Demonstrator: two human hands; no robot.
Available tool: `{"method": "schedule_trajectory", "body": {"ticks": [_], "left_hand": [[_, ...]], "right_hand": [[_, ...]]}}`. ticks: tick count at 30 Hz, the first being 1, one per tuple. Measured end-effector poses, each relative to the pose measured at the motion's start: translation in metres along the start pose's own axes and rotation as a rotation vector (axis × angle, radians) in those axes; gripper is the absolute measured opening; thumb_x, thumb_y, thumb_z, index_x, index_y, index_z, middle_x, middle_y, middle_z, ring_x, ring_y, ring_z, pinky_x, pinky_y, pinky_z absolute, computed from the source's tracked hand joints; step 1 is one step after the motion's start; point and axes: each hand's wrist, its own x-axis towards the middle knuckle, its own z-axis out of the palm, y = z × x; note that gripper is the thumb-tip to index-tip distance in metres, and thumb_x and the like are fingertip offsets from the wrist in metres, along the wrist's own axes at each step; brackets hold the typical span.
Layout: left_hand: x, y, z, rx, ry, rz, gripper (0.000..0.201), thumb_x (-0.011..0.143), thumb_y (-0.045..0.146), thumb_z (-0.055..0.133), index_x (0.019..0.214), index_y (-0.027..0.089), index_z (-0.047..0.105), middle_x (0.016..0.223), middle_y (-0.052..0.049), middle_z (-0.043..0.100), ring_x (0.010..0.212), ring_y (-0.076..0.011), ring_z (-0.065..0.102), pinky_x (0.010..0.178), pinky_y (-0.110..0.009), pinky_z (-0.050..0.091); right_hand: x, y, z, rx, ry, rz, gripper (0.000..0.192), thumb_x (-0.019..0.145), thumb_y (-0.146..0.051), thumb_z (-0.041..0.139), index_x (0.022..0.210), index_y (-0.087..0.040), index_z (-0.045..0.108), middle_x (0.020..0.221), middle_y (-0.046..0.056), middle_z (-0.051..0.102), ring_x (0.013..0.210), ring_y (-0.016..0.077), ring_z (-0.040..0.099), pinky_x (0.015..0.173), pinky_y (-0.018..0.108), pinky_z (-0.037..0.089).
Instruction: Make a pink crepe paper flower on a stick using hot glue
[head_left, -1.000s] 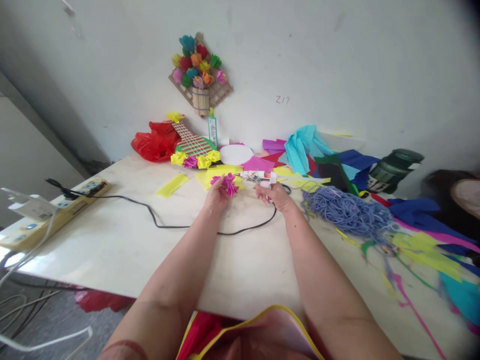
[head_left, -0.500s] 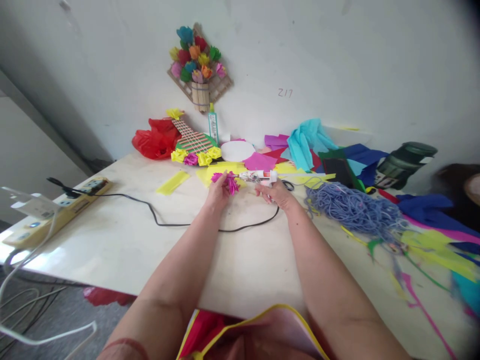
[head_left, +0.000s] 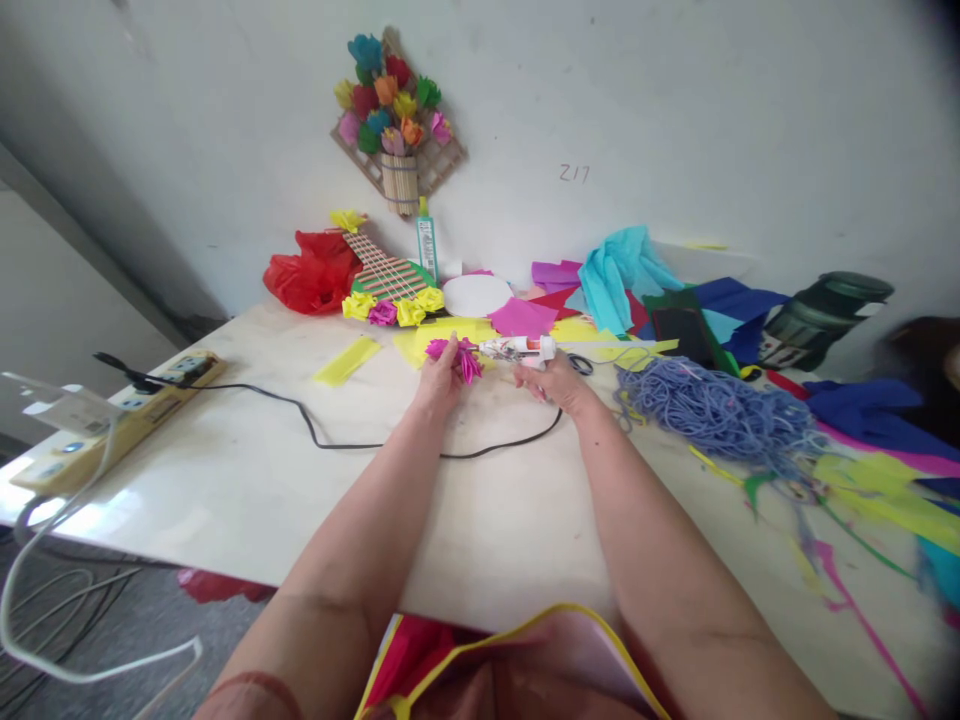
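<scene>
Between the fingers of my left hand [head_left: 441,378] is a magenta paper flower [head_left: 469,364], its petals spreading out past the fingertips. My right hand [head_left: 556,383] is wrapped round the handle of a white glue gun [head_left: 514,348], which lies sideways with its nozzle pointing left. The nozzle tip is at the flower's petals; whether it touches them I cannot tell. A black cord [head_left: 495,452] curves from below my right hand leftward across the table. Behind my hands lie yellow paper sheets [head_left: 452,329].
A yellow power strip [head_left: 112,425] sits on the left. Tangled blue-grey yarn [head_left: 716,410] and paper scraps cover the right. At the back are a red plastic bag [head_left: 313,272], a paper-flower-trimmed guitar craft [head_left: 386,270], a glue bottle [head_left: 427,245] and a dark green jar [head_left: 825,320].
The view has shifted slightly. Both hands keep their grip on the flower and the glue gun, with nozzle and petals staying close together.
</scene>
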Motion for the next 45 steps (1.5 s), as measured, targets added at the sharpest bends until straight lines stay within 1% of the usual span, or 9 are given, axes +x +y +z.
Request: {"method": "schedule_trajectory", "body": {"ticks": [6, 9, 14, 21, 26, 32, 36, 40, 45], "left_hand": [[0.0000, -0.0005, 0.0007, 0.013, 0.008, 0.012, 0.021, 0.073, 0.033, 0.070, 0.070, 0.014, 0.060, 0.058, -0.001, 0.063, 0.050, -0.0108, 0.059, 0.058, -0.026, 0.053], [0.0008, -0.0015, 0.0000, 0.015, -0.008, 0.021, 0.021, 0.074, 0.032, 0.070, 0.070, 0.014, 0.060, 0.057, -0.001, 0.062, 0.049, -0.0107, 0.058, 0.058, -0.026, 0.053], [0.0014, -0.0024, -0.0005, 0.026, -0.021, 0.016, 0.022, 0.073, 0.033, 0.070, 0.071, 0.013, 0.061, 0.058, -0.001, 0.062, 0.051, -0.0110, 0.059, 0.059, -0.026, 0.053], [0.0025, -0.0028, -0.0023, 0.049, -0.049, 0.029, 0.023, 0.072, 0.035, 0.070, 0.070, 0.013, 0.063, 0.057, -0.001, 0.062, 0.050, -0.0107, 0.058, 0.058, -0.026, 0.054], [0.0013, -0.0019, -0.0014, 0.055, -0.042, 0.028, 0.022, 0.072, 0.034, 0.070, 0.071, 0.013, 0.062, 0.057, -0.001, 0.062, 0.050, -0.0107, 0.058, 0.058, -0.026, 0.054], [0.0025, -0.0024, -0.0028, 0.053, -0.045, 0.023, 0.024, 0.073, 0.035, 0.069, 0.071, 0.013, 0.062, 0.057, -0.002, 0.062, 0.050, -0.0106, 0.058, 0.061, -0.028, 0.055], [0.0032, -0.0027, -0.0037, 0.050, -0.052, 0.028, 0.023, 0.074, 0.034, 0.069, 0.072, 0.012, 0.063, 0.057, -0.002, 0.062, 0.050, -0.0110, 0.059, 0.061, -0.029, 0.055], [0.0022, -0.0017, -0.0026, 0.053, -0.043, 0.020, 0.022, 0.073, 0.033, 0.070, 0.071, 0.012, 0.063, 0.057, -0.002, 0.062, 0.050, -0.0108, 0.058, 0.058, -0.027, 0.054], [0.0005, 0.0005, -0.0010, 0.054, -0.025, 0.004, 0.020, 0.071, 0.031, 0.072, 0.071, 0.012, 0.062, 0.056, -0.001, 0.062, 0.050, -0.0110, 0.059, 0.057, -0.026, 0.054]], "right_hand": [[-0.0006, -0.0036, 0.0017, -0.018, 0.010, 0.013, 0.034, 0.064, -0.048, 0.068, 0.061, -0.017, 0.055, 0.045, -0.003, 0.054, 0.032, 0.0068, 0.038, 0.040, 0.025, 0.032], [-0.0009, -0.0044, 0.0024, -0.037, 0.016, 0.021, 0.035, 0.065, -0.049, 0.067, 0.059, -0.017, 0.055, 0.041, -0.004, 0.050, 0.032, 0.0071, 0.038, 0.042, 0.025, 0.033], [0.0004, -0.0019, 0.0021, -0.070, 0.023, 0.040, 0.035, 0.065, -0.050, 0.066, 0.060, -0.017, 0.054, 0.041, -0.004, 0.050, 0.033, 0.0077, 0.038, 0.041, 0.024, 0.032], [0.0007, -0.0037, 0.0021, -0.155, 0.057, 0.045, 0.037, 0.066, -0.051, 0.065, 0.054, -0.018, 0.052, 0.035, -0.005, 0.043, 0.033, 0.0087, 0.037, 0.042, 0.026, 0.032], [0.0018, -0.0034, 0.0031, -0.168, 0.079, 0.011, 0.033, 0.064, -0.049, 0.068, 0.062, -0.017, 0.058, 0.043, -0.003, 0.049, 0.039, 0.0100, 0.042, 0.043, 0.025, 0.033], [0.0034, -0.0001, 0.0046, -0.130, 0.087, -0.018, 0.032, 0.062, -0.048, 0.070, 0.066, -0.018, 0.061, 0.040, -0.004, 0.045, 0.036, 0.0097, 0.038, 0.039, 0.024, 0.030], [0.0039, 0.0008, 0.0048, -0.145, 0.073, -0.008, 0.032, 0.062, -0.048, 0.070, 0.069, -0.017, 0.062, 0.043, -0.003, 0.048, 0.038, 0.0100, 0.040, 0.040, 0.024, 0.031], [0.0030, -0.0003, 0.0044, -0.141, 0.071, -0.026, 0.033, 0.063, -0.048, 0.069, 0.070, -0.016, 0.061, 0.044, -0.003, 0.048, 0.041, 0.0105, 0.042, 0.043, 0.024, 0.033], [0.0005, -0.0013, 0.0032, -0.088, 0.054, -0.003, 0.031, 0.064, -0.046, 0.067, 0.067, -0.016, 0.056, 0.040, -0.006, 0.043, 0.033, 0.0074, 0.036, 0.036, 0.022, 0.029]]}}
